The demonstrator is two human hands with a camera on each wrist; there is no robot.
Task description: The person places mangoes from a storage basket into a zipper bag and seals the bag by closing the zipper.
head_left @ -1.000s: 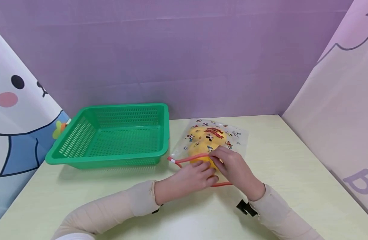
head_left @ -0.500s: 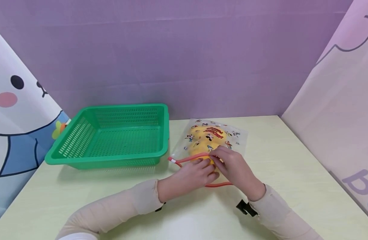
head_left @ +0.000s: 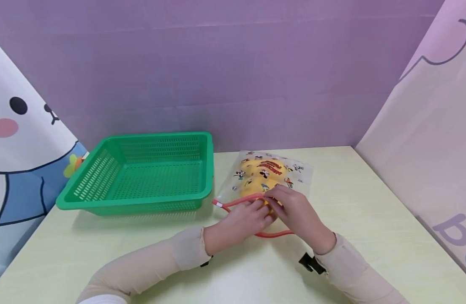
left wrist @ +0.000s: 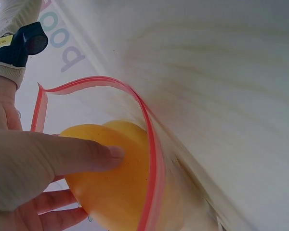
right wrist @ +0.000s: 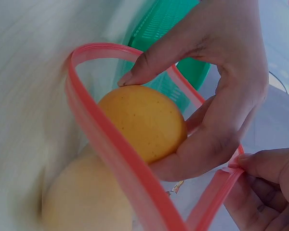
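Purple backdrop point(head_left: 233, 76) beyond bag point(head_left: 266, 174) on table point(head_left: 369, 219)

A creased purple wall point(head_left: 233, 76) rose behind, cartoon panel point(head_left: 23, 139) left, lettered panel point(head_left: 430, 139) right, and light gleamed off the near side of the pale table point(head_left: 369, 211)!

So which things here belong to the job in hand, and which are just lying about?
In the job:
Round orange fruit, held by the left hand
Clear printed bag, red rim pinched by the right hand
Other fruit inside the bag

Just about, it seems:
Green basket, untouched
Purple backdrop
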